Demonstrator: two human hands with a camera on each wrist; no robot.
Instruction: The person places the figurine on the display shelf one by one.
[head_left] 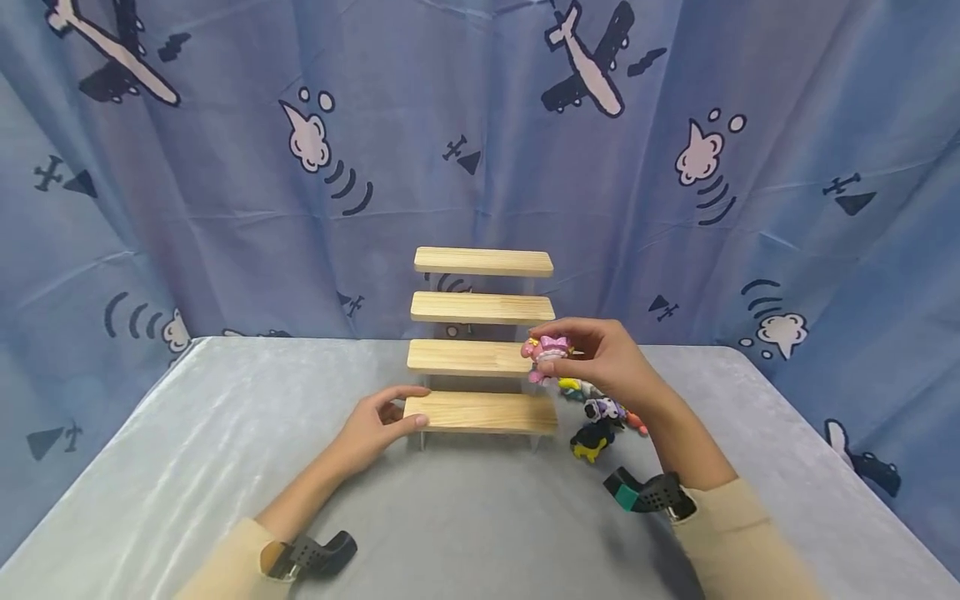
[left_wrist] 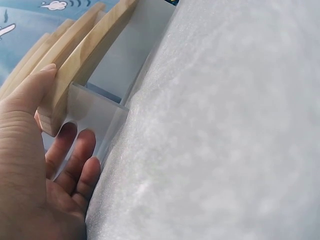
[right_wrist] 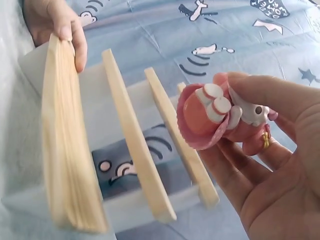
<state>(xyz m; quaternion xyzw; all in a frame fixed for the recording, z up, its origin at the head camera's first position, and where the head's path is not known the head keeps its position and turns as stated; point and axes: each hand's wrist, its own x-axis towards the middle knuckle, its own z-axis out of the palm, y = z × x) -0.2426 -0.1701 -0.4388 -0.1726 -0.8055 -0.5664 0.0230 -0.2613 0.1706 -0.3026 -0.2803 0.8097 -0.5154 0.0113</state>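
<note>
While right grip pinches, figurine hovers.

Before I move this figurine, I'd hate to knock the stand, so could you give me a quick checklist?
1. Pink figurine held: ok, pinched in the right hand.
2. Stand steadied: ok, the left hand grips the left end of the lowest shelf.
3. Figurine free of the second-lowest shelf: cannot tell; they overlap in the head view.
4. Black-and-yellow figurine apart from the stand: ok, it's to the right.
5. Stand's rear feet planted: cannot tell, hidden.
</note>
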